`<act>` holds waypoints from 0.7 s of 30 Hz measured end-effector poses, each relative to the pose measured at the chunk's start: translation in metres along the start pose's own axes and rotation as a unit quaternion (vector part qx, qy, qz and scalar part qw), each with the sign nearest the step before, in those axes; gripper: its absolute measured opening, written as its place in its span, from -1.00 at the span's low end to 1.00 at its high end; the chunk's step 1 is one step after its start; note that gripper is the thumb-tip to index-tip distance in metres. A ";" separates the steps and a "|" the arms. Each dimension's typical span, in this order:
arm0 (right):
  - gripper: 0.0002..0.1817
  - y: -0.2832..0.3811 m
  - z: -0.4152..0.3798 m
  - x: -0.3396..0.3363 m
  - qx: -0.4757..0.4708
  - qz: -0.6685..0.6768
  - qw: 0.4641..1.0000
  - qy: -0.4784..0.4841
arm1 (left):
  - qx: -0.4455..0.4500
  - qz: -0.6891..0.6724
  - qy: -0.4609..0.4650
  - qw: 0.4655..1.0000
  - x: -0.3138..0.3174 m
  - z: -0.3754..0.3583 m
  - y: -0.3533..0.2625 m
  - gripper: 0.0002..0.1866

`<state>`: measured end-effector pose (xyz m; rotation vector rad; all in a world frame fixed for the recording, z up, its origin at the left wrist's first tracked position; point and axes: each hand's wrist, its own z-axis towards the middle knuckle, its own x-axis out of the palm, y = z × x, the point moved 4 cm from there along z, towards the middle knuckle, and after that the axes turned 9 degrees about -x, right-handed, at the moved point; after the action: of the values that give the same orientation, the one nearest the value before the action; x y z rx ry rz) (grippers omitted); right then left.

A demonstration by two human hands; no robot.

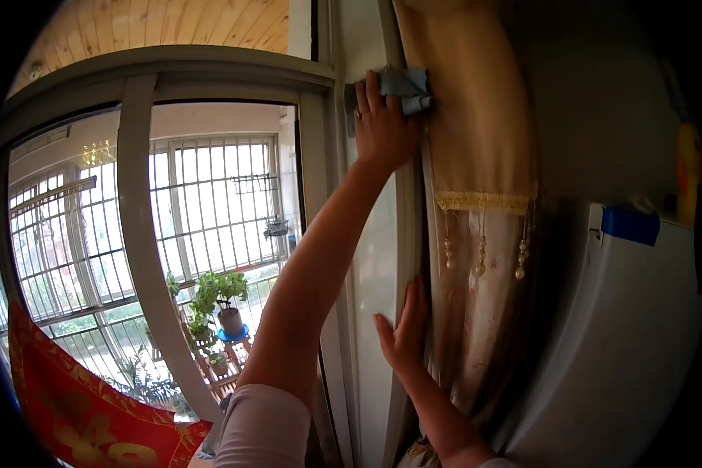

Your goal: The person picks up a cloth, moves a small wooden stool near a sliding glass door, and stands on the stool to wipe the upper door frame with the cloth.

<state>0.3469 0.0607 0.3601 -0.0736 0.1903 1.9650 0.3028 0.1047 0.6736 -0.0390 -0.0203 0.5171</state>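
Note:
My left hand (pixel 381 129) is raised high and presses a grey-blue cloth (pixel 405 84) against the white door frame (pixel 373 257). Part of the cloth sticks out past the fingers on the right, near the curtain. Lower down, my right hand (pixel 404 331) rests on the right edge of the same frame, its thumb spread away from the fingers and no object visible in it. Beside the frame, on the right, hangs a tan curtain (pixel 479 117) with a gold trim and beaded tassels.
Sliding glass panels with a grey frame (pixel 139 195) stand at the left, with barred windows and potted plants (pixel 231 320) beyond. A red cloth with gold patterns (pixel 78 405) hangs at the lower left. A pale fridge-like cabinet (pixel 616 312) stands at the right.

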 end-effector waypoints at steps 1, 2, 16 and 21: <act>-0.17 0.000 -0.001 0.000 -0.001 -0.001 1.000 -0.002 | -0.002 -0.006 0.015 1.000 0.000 0.014 -0.001 -0.40; -0.17 0.000 -0.001 0.001 0.001 -0.004 1.000 -0.001 | 0.000 -0.007 0.013 1.000 0.002 0.027 -0.001 -0.40; -0.15 -0.005 -0.001 -0.001 -0.007 -0.007 1.000 -0.002 | 0.046 0.071 -0.002 0.996 0.058 0.207 0.033 -0.54; -0.17 -0.003 -0.002 -0.001 -0.017 -0.015 1.000 -0.019 | -0.088 0.019 -0.062 0.994 0.001 0.117 0.004 -0.61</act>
<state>0.3497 0.0610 0.3582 -0.0612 0.1292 1.9376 0.2979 0.1121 0.7906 -0.1797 -0.1864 0.5549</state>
